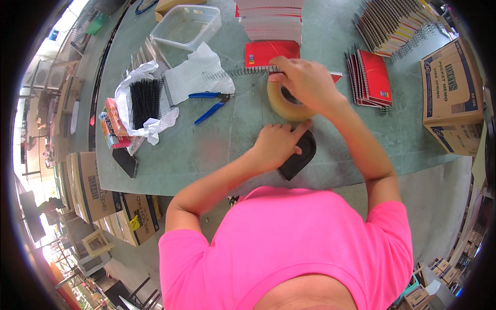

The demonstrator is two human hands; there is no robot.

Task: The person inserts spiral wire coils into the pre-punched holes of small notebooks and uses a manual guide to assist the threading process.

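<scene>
Looking down at green bench [206,150] filling most of the view. Seeing big brown carton [449,82] standing at its right edge, bearing dark lettering and blue bands. Seeing more brown cartons [137,219] below the left edge, carrying dark printing plus a yellow sticker. Seeing coil-bound stack [392,26] leaning top right, tall notebook stack [271,19] rising top centre. Spotting clear plastic tub [178,41] sitting top left; not making out its contents. Seeing crumpled white wrap [124,93] holding a bundle of black coils [145,103]. Seeing smaller red notebook pile [376,77] lying near the carton, showing small coloured patches on the covers. Finding red notebook [271,53] lying just before the tall stack, showing a similar patch. Reaching right hand [308,82] over part of tape roll [284,107]. Resting left hand [279,144] on dark flat piece [305,161], fingers loosely spread, index pointing at the roll; not telling whether touching. Seeing blue-handled cutters [209,112] lying left of the roll, printed packets [114,118] beside the wrap. Pinching thin spiral coil [240,71] between right thumb and fingertips at the notebook's near edge.
</scene>
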